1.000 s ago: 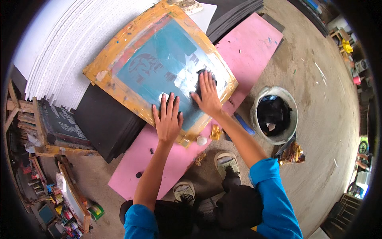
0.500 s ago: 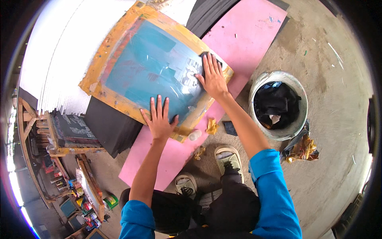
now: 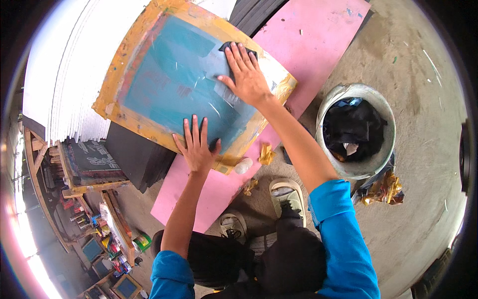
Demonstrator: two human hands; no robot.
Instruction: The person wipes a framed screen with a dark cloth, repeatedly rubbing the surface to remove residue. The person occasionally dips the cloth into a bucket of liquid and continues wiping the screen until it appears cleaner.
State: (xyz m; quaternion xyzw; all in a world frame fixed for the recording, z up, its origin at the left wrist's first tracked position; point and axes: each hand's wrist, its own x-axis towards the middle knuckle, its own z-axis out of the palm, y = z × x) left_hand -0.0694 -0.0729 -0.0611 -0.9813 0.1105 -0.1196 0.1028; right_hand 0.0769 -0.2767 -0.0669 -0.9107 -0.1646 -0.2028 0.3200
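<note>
A wooden-framed printing screen (image 3: 179, 79) with a teal mesh lies tilted across a long pink board (image 3: 318, 55), its yellow-stained frame overlapping a stack of white ribbed sheets (image 3: 64, 74) on one side and the pink board on the other.

The right hand (image 3: 247, 75) lies flat on the far part of the mesh, fingers (image 3: 238, 54) stretched out and close together, pressing a dark cloth (image 3: 226, 47) against the screen; only the cloth's edge shows beyond the fingertips.

The left hand (image 3: 197, 147) rests palm down on the near edge of the screen, fingers spread wide and gripping nothing, its heel over the yellow frame.

Just beside the screen's near corner, on the pink board, lie a small white bottle (image 3: 243, 166) and a crumpled yellow scrap (image 3: 266, 154). A stack of black sheets (image 3: 139, 154) sits under the screen's left side, beside a second framed screen (image 3: 92, 162) with a dark mesh.

To the right, on the concrete floor (image 3: 423, 99), stands a round metal bucket (image 3: 383, 117) holding black rags, with crumpled wrappers (image 3: 381, 189) at its foot. The person wears blue sleeves and pale sandals (image 3: 289, 194), feet planted near the board's edge.
</note>
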